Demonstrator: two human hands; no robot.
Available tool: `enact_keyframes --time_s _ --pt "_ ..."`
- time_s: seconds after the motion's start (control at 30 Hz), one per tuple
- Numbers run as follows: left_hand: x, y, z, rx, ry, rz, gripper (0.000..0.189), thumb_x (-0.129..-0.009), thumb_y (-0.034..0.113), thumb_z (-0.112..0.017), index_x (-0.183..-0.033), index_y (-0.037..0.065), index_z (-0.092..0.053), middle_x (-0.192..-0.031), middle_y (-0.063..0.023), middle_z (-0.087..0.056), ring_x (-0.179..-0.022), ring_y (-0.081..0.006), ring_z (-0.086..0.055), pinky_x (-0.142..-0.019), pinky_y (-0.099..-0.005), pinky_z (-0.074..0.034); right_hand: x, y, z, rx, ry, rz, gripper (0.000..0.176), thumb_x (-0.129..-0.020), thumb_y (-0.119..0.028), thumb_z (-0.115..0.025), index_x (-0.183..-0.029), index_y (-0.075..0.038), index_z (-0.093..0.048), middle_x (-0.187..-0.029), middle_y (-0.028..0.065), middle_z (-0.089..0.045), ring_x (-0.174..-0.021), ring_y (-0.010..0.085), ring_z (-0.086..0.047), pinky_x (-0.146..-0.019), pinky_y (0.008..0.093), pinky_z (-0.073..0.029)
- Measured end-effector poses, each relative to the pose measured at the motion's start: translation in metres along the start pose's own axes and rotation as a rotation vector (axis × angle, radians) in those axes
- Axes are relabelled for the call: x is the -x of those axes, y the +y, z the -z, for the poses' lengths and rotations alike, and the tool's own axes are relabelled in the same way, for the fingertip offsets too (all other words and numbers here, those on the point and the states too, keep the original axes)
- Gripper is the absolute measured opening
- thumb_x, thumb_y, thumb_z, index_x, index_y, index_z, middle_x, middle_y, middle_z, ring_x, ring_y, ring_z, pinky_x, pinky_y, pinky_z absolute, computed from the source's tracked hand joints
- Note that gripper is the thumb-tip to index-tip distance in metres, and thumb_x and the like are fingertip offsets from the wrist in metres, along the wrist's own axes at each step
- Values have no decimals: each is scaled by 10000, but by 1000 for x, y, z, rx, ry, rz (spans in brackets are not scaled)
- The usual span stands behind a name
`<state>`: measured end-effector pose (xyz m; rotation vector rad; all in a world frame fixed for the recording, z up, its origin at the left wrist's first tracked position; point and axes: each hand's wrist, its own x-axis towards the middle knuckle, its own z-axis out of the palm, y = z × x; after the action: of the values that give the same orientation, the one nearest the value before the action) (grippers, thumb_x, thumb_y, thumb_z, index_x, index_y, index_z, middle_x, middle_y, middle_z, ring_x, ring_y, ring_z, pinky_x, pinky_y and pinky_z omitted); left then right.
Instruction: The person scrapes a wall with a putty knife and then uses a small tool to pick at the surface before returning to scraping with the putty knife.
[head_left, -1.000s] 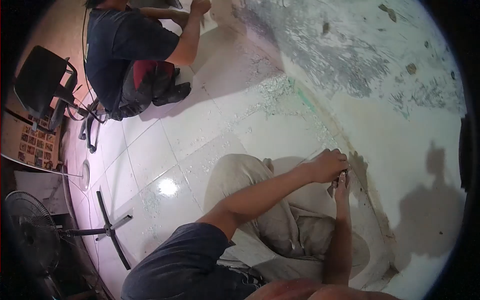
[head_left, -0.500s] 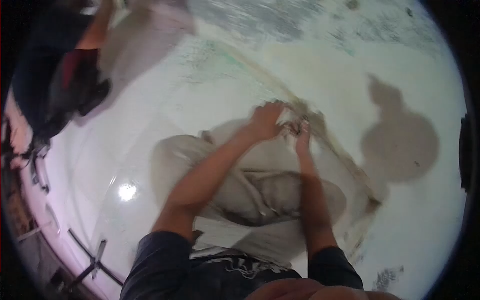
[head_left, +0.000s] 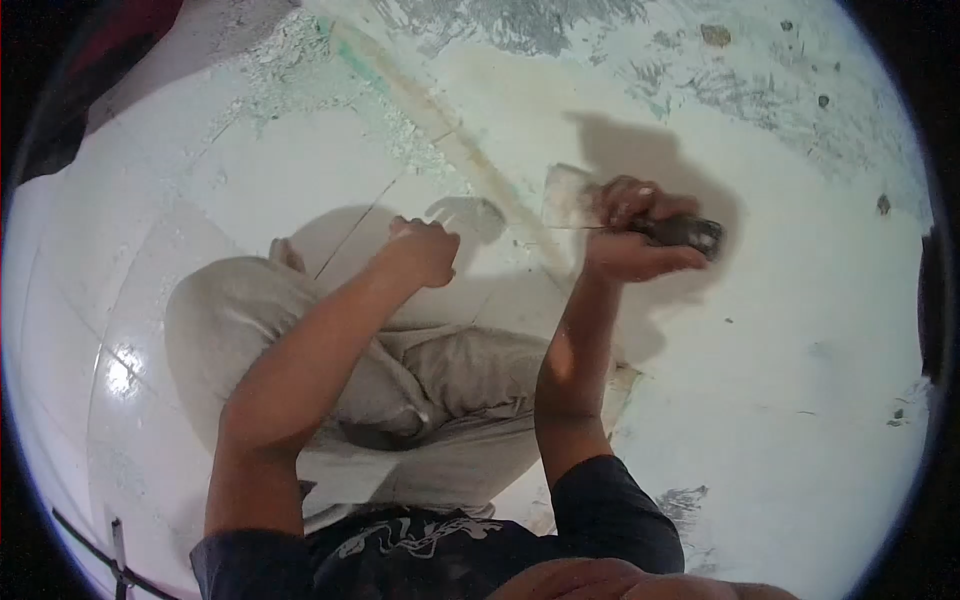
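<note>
My right hand [head_left: 645, 225] is wrapped round the black handle of a scraper [head_left: 572, 197], whose wide pale blade points left. It is raised in front of the pale patchy surface [head_left: 780, 330], and its shadow falls just above and right. My left hand [head_left: 425, 250] is over the tiled floor [head_left: 290, 150], back toward me and fingers curled in. What those fingers hold, if anything, is hidden. A brownish strip [head_left: 470, 165] runs diagonally between the floor and the patchy surface, passing between my two hands.
Pale green flakes [head_left: 285, 75] lie on the floor at the top left, along the strip. Part of a person in dark and red clothing [head_left: 100, 60] shows in the upper left corner. A black crossed stand [head_left: 122, 577] is at the lower left. My folded legs [head_left: 260, 310] rest below my arms.
My hands were together at the strip and have come apart. The right one has moved up and right with the scraper, the left one to the left. The view has shifted right.
</note>
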<state>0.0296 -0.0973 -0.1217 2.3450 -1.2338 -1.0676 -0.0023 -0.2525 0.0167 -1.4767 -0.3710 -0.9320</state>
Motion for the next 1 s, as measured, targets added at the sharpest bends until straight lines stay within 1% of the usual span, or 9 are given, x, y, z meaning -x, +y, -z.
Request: enact_keyframes --time_s 0.07,0.17,0.27,0.43,0.57,0.67,0.8,0.83,1.0 --pt "6 4 3 4 29 -21 418 -889 352 -611 -1233 115 -584 -1233 -95 -586 -1188 -295 -542 -984 -529 -364 -32 -12 -11 -12 -215 188 690 -887 -751 -352 -1031 -88 -476 -652 72 -513 -424 152 -401 -374 297 -332" --pt "6 6 7 42 96 -52 410 -891 336 -607 -1234 113 -582 -1224 -89 -587 -1177 -282 -545 -981 -526 -355 -61 -27 -40 164 -183 307 694 -923 -709 -325 -1191 -79 -443 -702 92 -552 -451 155 -423 -386 305 -361" --pt "4 8 9 81 72 -74 401 -886 304 -606 -1236 110 -580 -1216 -90 -587 -1164 -277 -547 -977 -526 -354 -80 -15 -48 127 -227 230 690 -945 -679 -312 -1282 -81 -383 -729 87 -540 -490 156 -440 -398 310 -377" --pt "1 9 7 4 -7 -127 471 -926 378 -569 -1292 89 -506 -1257 -143 -546 -1203 -322 -512 -971 -557 -385 -82 -8 -66 62 -219 -47 407 -885 -440 -487 -1042 -74 -572 -693 35 -463 -534 150 -357 -495 325 -303" --pt "0 10 5 1 -8 -123 475 -926 380 -572 -1298 92 -509 -1250 -143 -551 -1203 -323 -512 -987 -550 -365 -86 -18 -69 86 -131 -193 386 -823 -314 -509 -1072 -19 -497 -661 58 -461 -597 153 -398 -514 296 -308" --pt "1 9 6 23 -3 -115 470 -919 378 -582 -1291 98 -520 -1231 -138 -562 -1197 -321 -515 -988 -541 -357 -88 -17 -74 292 -152 -234 392 -850 -375 -481 -1044 -37 -531 -639 36 -399 -572 155 -334 -569 334 -294" --pt "-1 9 0 21 31 -106 465 -909 378 -594 -1278 101 -532 -1220 -131 -571 -1188 -321 -521 -975 -536 -360 -90 -36 -62 67 -222 -249 498 -909 -553 -411 -830 -75 -529 -619 31 -378 -573 148 -291 -583 320 -254" --pt "-1 9 1 22 26 -105 470 -906 376 -597 -1281 102 -531 -1222 -131 -570 -1184 -319 -525 -972 -535 -363 -91 -42 -61 89 -206 -197 594 -909 -650 -347 -708 -104 -465 -581 18 -346 -536 137 -278 -551 324 -237" --pt "-1 6 0 9 34 -102 481 -898 373 -603 -1288 102 -528 -1230 -136 -567 -1174 -312 -534 -971 -530 -373 -75 -65 -65 -29 -297 25 593 -898 -660 -309 -648 -126 -376 -516 -1 -311 -467 127 -255 -479 327 -200"
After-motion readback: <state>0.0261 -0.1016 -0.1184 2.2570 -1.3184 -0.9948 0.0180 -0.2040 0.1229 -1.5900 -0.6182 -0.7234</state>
